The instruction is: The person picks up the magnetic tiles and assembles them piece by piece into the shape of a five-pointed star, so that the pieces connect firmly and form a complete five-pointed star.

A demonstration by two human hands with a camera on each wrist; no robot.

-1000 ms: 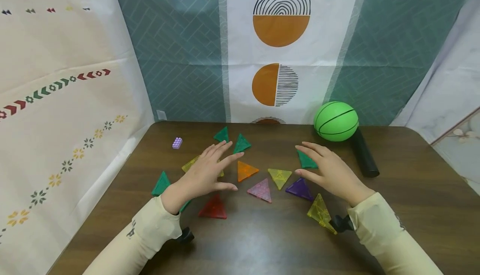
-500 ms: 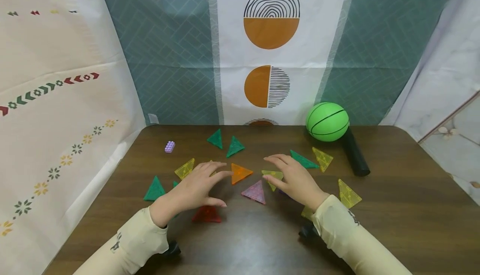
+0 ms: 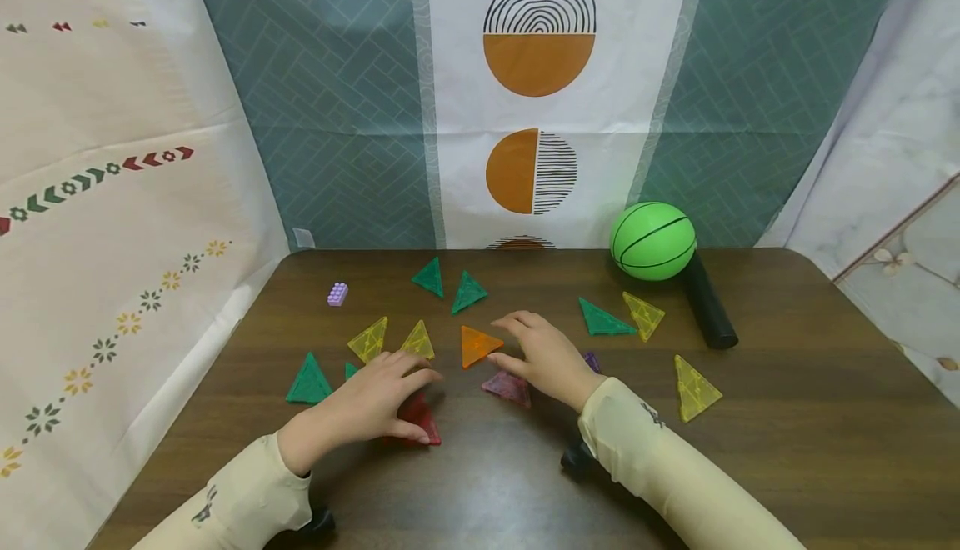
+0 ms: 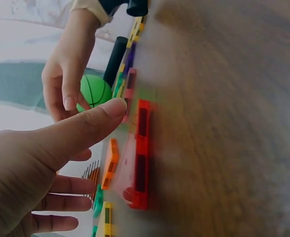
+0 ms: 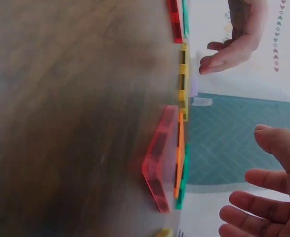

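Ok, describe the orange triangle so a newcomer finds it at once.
On the brown table, look between the left hand and right hand. There the orange triangle lies flat just beyond the pink triangle, one corner pointing toward the right hand. No other triangle there is orange.

1 green ball [image 3: 653,241], 1 brick [image 3: 337,294]

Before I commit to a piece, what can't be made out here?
Head view: most of the purple triangular tile, hidden by the right hand.
Head view: part of the red triangular tile, behind the left hand.
Right wrist view: the lowest yellow piece, cut off by the bottom edge.
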